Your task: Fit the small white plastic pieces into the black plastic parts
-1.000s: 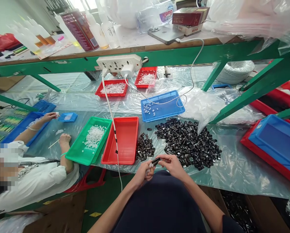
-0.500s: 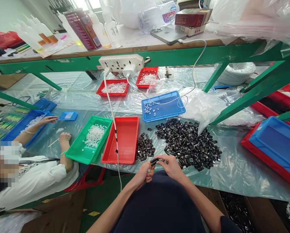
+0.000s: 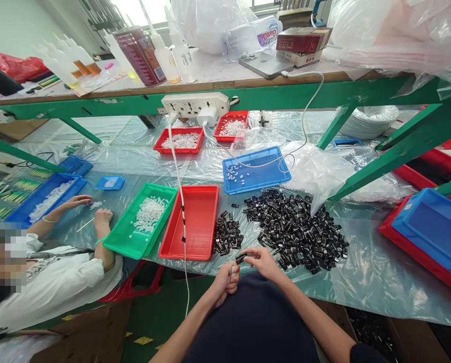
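Note:
My right hand [image 3: 262, 262] pinches a small black plastic piece [image 3: 241, 258] between thumb and fingertips, just above the table's front edge. Close against it, my left hand [image 3: 226, 283] is curled closed, and a small white piece [image 3: 233, 271] shows at its fingers. Whether the left fingertips also touch the black piece is hard to tell. Beyond my right hand spreads a large heap of similar black pieces [image 3: 297, 227]. A smaller pile of them [image 3: 227, 234] lies beyond my left hand, beside an empty red tray [image 3: 191, 222].
A green tray [image 3: 121, 234] of white pieces stands left of the red one. Behind lies a blue tray [image 3: 259, 184] with a few white bits. A white cable [image 3: 180, 181] hangs across the red tray. At left a co-worker's hands [image 3: 103, 218] rest at the table. Stacked trays [image 3: 433, 227] stand right.
My hands have shifted slightly apart, and the black piece is now mainly in my right fingertips. The view has tilted a little. The co-worker's far hand has moved toward the small white bits.

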### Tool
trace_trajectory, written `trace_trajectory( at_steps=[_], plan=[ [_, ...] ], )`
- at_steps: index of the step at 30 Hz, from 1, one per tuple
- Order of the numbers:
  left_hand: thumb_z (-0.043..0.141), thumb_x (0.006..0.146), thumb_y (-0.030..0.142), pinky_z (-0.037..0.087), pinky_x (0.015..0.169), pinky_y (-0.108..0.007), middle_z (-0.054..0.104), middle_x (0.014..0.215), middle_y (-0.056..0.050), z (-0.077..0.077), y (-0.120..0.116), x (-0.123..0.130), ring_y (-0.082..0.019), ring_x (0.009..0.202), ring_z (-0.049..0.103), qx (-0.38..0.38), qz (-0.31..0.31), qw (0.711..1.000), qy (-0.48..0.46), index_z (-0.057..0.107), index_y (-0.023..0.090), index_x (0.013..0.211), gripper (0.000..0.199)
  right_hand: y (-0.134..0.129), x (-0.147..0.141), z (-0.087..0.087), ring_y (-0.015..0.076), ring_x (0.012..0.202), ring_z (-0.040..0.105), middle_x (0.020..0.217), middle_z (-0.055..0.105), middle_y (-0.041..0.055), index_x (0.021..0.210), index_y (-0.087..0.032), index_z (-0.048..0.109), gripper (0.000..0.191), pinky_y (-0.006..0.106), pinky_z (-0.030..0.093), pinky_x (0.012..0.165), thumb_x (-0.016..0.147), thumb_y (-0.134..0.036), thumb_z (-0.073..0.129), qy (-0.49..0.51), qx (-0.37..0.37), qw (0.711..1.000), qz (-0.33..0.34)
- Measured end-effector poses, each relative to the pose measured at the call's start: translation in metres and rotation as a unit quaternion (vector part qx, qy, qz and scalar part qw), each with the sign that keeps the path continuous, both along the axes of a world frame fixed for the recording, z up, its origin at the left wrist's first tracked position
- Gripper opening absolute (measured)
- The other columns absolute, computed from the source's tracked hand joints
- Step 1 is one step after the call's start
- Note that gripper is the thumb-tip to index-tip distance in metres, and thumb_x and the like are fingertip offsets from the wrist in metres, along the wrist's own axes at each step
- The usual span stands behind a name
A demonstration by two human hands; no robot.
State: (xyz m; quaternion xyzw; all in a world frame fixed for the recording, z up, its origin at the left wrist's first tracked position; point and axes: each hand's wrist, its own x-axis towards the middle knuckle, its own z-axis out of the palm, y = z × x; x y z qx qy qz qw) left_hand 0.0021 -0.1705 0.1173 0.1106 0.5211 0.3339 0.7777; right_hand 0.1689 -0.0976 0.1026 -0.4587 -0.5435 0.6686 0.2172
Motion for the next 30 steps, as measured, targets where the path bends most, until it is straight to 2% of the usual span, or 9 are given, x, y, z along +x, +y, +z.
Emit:
trace_trajectory(
  at_steps=[2,5,8,13,16,19,24,28,30],
  plan=[
    [0.053,0.066,0.029,0.006,0.037,-0.017,0.031,0.047,0.011,0.0,-0.001,-0.004,-0.004,0.036,0.007,-0.003,0.025,0.999,-0.039,0.037,0.022,0.07,0.018,0.003,-0.002,-0.02,0.0153,0.057,0.056,0.074,0.069,0.0049,0.093,-0.015,0.074,0.04,0.029,0.049,0.057,0.068,-0.046,0.068,0.002,-0.038,0.999,-0.031],
    [0.053,0.065,0.022,0.007,0.038,-0.017,0.031,0.049,0.01,0.004,-0.005,-0.009,-0.004,0.037,0.009,0.007,0.059,0.995,-0.076,0.038,0.022,0.071,0.016,0.011,-0.013,-0.041,0.0161,0.056,0.057,0.072,0.067,0.0058,0.094,-0.013,0.071,0.044,0.03,0.05,0.055,0.07,-0.049,0.065,-0.032,-0.032,0.997,-0.054],
    [0.053,0.065,0.02,0.007,0.039,-0.017,0.031,0.05,0.01,0.006,-0.008,-0.01,-0.004,0.037,0.008,0.013,0.074,0.993,-0.091,0.04,0.021,0.071,0.015,0.023,-0.037,-0.048,0.0169,0.06,0.06,0.076,0.068,0.0074,0.108,-0.011,0.066,0.044,0.03,0.051,0.056,0.078,-0.043,0.059,-0.064,-0.009,0.996,-0.055],
    [0.051,0.061,0.019,0.006,0.039,-0.018,0.032,0.049,0.009,0.007,-0.006,-0.007,-0.004,0.038,0.008,0.019,0.082,0.991,-0.099,0.04,0.02,0.069,0.014,0.042,-0.069,-0.05,0.0197,0.082,0.067,0.104,0.071,0.011,0.13,-0.018,0.055,0.053,0.03,0.054,0.068,0.08,-0.031,0.064,-0.123,0.064,0.99,-0.003],
    [0.051,0.061,0.019,0.006,0.038,-0.018,0.032,0.049,0.009,0.008,-0.005,-0.006,-0.004,0.037,0.008,0.031,0.078,0.991,-0.107,0.041,0.02,0.069,0.013,0.044,-0.053,-0.051,0.0216,0.097,0.064,0.114,0.068,0.0094,0.134,-0.02,0.052,0.056,0.033,0.051,0.085,0.079,-0.025,0.065,-0.198,0.126,0.972,0.021],
    [0.051,0.062,0.018,0.007,0.038,-0.018,0.034,0.05,0.008,0.011,-0.006,-0.008,-0.004,0.037,0.009,0.05,0.076,0.988,-0.127,0.041,0.02,0.069,0.012,0.041,-0.014,-0.05,0.0256,0.11,0.057,0.119,0.064,0.0116,0.13,-0.018,0.056,0.047,0.037,0.043,0.097,0.084,-0.013,0.052,-0.291,0.196,0.936,0.028],
    [0.049,0.064,0.019,0.012,0.039,-0.017,0.042,0.057,0.005,0.023,-0.001,-0.01,-0.004,0.039,0.015,0.073,0.041,0.982,-0.17,0.05,0.018,0.079,0.014,0.038,0.042,-0.048,0.0295,0.113,0.049,0.121,0.058,0.0157,0.128,-0.017,0.058,0.05,0.039,0.039,0.095,0.082,-0.003,0.041,-0.394,0.281,0.873,0.061],
    [0.052,0.072,0.026,0.013,0.039,-0.017,0.042,0.058,0.005,0.036,0.012,-0.007,-0.004,0.041,0.019,0.067,0.044,0.979,-0.19,0.051,0.017,0.078,0.01,0.04,0.046,-0.048,0.0311,0.121,0.044,0.132,0.054,0.0152,0.133,-0.021,0.054,0.051,0.041,0.036,0.098,0.083,-0.01,0.051,-0.416,0.332,0.84,0.104],
    [0.053,0.079,0.034,0.012,0.039,-0.017,0.039,0.056,0.005,0.04,0.018,-0.005,-0.004,0.04,0.018,0.054,0.046,0.982,-0.176,0.047,0.018,0.071,0.019,0.042,0.041,-0.052,0.0337,0.133,0.034,0.145,0.044,0.0157,0.135,-0.021,0.052,0.053,0.044,0.032,0.103,0.083,-0.013,0.056,-0.439,0.382,0.803,0.13]
  ],
)
